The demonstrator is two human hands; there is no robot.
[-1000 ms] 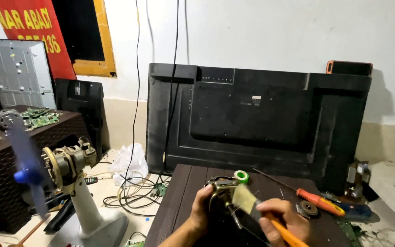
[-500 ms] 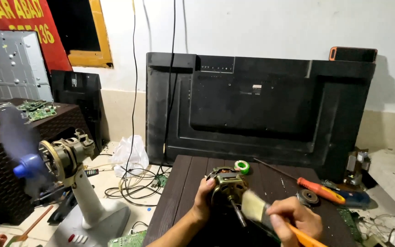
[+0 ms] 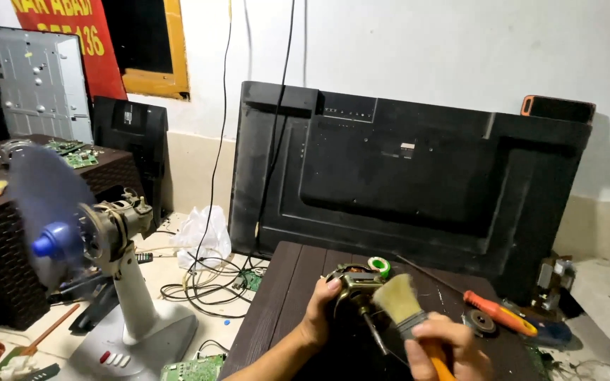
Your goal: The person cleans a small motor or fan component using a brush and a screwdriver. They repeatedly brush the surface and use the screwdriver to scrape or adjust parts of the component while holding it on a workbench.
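Note:
My left hand (image 3: 319, 310) grips a small electric motor (image 3: 353, 286) with copper windings and a metal shaft, held over a dark wooden table (image 3: 270, 310). In my right hand (image 3: 446, 349) is a paintbrush (image 3: 400, 303) with an orange handle; its pale bristles point up and left, right beside the motor. A green roll of tape (image 3: 380, 266) lies on the table just behind the motor.
An orange-handled screwdriver (image 3: 499, 312) and a round metal part (image 3: 479, 322) lie on the table's right side. A large black television back (image 3: 411, 169) leans on the wall. A running uncovered fan (image 3: 93, 240) stands on the floor at left, near cables (image 3: 206, 279) and a circuit board (image 3: 192, 368).
The brush has swung from beside my right hand up toward the motor. The camera view shifted slightly right and closer.

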